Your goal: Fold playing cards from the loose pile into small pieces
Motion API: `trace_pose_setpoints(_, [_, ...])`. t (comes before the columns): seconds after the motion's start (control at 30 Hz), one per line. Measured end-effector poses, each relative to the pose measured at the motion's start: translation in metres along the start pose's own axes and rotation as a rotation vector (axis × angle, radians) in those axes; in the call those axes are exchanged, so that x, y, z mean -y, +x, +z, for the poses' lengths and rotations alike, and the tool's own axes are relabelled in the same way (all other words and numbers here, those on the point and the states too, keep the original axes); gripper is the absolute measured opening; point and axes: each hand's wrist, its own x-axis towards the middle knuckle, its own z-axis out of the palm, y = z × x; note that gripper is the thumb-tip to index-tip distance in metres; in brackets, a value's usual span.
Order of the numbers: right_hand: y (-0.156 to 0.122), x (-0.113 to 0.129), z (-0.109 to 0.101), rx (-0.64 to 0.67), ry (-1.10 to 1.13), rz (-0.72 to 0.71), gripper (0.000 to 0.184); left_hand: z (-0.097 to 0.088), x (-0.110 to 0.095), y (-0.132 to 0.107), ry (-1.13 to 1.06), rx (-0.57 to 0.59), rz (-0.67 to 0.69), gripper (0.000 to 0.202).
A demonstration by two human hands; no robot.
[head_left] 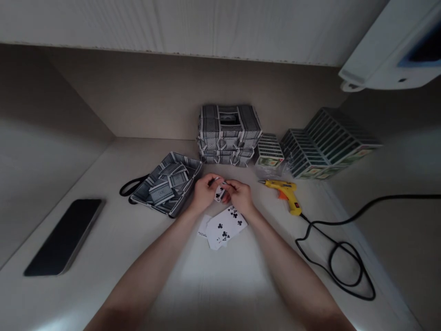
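Note:
My left hand (203, 192) and my right hand (240, 195) meet over the white table, fingers closed on one small folded playing card (219, 193) held between them. Just below my hands a small pile of face-up playing cards (223, 228) lies on the table, the four of clubs on top. To the left of my left hand sits a tray made of card backs (167, 184) with several folded cards in it.
A yellow glue gun (285, 192) lies right of my hands, its black cord (337, 257) looping toward the right edge. A box built of cards (228, 134) and rows of card packs (320, 145) stand at the back. A dark phone (65, 235) lies far left.

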Motion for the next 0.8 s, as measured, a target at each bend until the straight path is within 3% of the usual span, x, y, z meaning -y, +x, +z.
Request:
trace_pose_setpoints(0.27, [-0.003,-0.002,-0.002,-0.009,-0.084,-0.024,0.021,-0.002,0.004,0.001,-0.019,0.026,0.015,0.012])
trace_pose_setpoints(0.47, [-0.004,0.001,-0.003,0.019,-0.118,-0.061,0.024,-0.004,-0.002,0.001,-0.169,0.054,-0.074,0.018])
trace_pose_setpoints(0.67, [-0.003,0.012,-0.007,0.193,0.193,0.083,0.039,-0.001,-0.006,0.001,-0.248,-0.019,-0.125,0.027])
trace_pose_setpoints(0.8, [-0.002,0.018,-0.012,0.377,0.363,0.211,0.036,-0.001,-0.007,0.002,-0.196,-0.021,-0.117,0.032])
